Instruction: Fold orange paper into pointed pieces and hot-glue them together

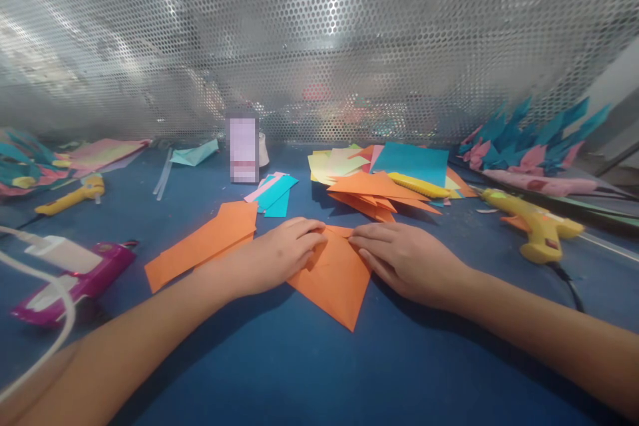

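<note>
A folded sheet of orange paper (335, 276) lies on the blue table, one pointed corner toward me and crease lines across it. At its upper left edge, my left hand (284, 249) has its fingers bent and closed on the paper. My right hand (407, 256) grips the upper right edge, fingers together and thumb tucked low against the side. The fingertips hide both upper corners. Beside my left forearm lie more folded orange pieces (210, 239). Straight behind the sheet sits a pile of orange paper (374, 190).
Yellow glue guns lie at right (546, 223) and left (74, 196). A magenta power strip (104, 273) with a white charger (62, 254) and cable is at left. Behind are a yellow cutter (417, 185), blue strips (279, 196), a blurred upright object (243, 150) and folded paper shapes (539, 136).
</note>
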`<action>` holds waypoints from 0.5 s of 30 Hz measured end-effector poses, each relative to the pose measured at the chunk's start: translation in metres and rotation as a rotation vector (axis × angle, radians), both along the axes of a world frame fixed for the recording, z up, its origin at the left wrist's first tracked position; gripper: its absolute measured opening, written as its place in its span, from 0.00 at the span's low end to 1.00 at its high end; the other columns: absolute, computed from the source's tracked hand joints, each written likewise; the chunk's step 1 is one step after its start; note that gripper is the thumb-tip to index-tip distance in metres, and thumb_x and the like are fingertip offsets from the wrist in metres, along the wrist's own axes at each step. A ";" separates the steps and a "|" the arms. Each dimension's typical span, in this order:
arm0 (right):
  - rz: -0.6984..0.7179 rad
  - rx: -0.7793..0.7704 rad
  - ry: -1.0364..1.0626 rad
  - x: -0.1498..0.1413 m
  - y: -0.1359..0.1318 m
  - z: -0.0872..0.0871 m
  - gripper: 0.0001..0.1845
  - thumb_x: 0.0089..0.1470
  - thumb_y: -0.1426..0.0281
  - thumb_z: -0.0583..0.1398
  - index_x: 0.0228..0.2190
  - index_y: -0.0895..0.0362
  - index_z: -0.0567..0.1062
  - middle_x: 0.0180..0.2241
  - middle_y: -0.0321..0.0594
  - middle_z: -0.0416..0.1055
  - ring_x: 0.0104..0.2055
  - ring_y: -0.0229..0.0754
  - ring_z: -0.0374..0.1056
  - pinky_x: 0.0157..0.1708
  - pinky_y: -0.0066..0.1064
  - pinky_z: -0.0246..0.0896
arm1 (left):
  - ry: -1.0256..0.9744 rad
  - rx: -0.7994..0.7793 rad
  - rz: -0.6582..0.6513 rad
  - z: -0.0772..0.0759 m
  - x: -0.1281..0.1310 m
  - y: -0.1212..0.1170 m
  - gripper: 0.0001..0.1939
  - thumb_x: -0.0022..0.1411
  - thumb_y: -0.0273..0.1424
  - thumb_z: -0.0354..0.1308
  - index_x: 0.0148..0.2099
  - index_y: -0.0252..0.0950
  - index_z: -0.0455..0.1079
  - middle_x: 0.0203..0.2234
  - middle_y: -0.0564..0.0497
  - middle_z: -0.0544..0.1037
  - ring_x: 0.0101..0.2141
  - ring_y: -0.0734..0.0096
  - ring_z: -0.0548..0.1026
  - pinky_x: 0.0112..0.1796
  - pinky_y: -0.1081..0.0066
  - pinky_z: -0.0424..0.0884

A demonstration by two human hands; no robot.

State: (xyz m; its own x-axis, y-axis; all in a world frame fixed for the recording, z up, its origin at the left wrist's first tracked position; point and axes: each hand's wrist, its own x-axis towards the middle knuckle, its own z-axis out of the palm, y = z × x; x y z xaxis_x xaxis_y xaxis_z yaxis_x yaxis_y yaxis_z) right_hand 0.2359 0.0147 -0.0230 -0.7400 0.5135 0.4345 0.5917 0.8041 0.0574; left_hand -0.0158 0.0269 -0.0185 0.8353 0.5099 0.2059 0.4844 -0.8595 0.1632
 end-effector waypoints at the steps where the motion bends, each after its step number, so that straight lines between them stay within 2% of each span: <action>1: 0.000 -0.001 -0.006 0.000 0.000 0.000 0.18 0.60 0.75 0.49 0.39 0.62 0.77 0.41 0.46 0.76 0.41 0.44 0.73 0.43 0.36 0.70 | 0.006 0.005 0.002 0.000 0.000 0.000 0.17 0.68 0.23 0.43 0.56 0.34 0.61 0.56 0.40 0.64 0.57 0.61 0.61 0.54 0.61 0.64; 8: 0.018 0.000 -0.026 0.001 0.000 0.003 0.19 0.60 0.75 0.48 0.38 0.63 0.78 0.41 0.48 0.77 0.40 0.45 0.73 0.41 0.37 0.71 | 0.039 0.007 0.029 0.001 0.001 -0.001 0.15 0.67 0.22 0.44 0.54 0.34 0.62 0.53 0.40 0.64 0.55 0.59 0.62 0.52 0.60 0.65; 15: 0.024 0.029 -0.043 0.001 0.000 0.003 0.17 0.60 0.75 0.49 0.39 0.63 0.77 0.40 0.48 0.76 0.39 0.45 0.73 0.41 0.36 0.70 | -0.002 -0.044 0.032 0.001 0.002 0.003 0.16 0.68 0.25 0.44 0.56 0.34 0.60 0.53 0.41 0.64 0.55 0.62 0.61 0.54 0.62 0.63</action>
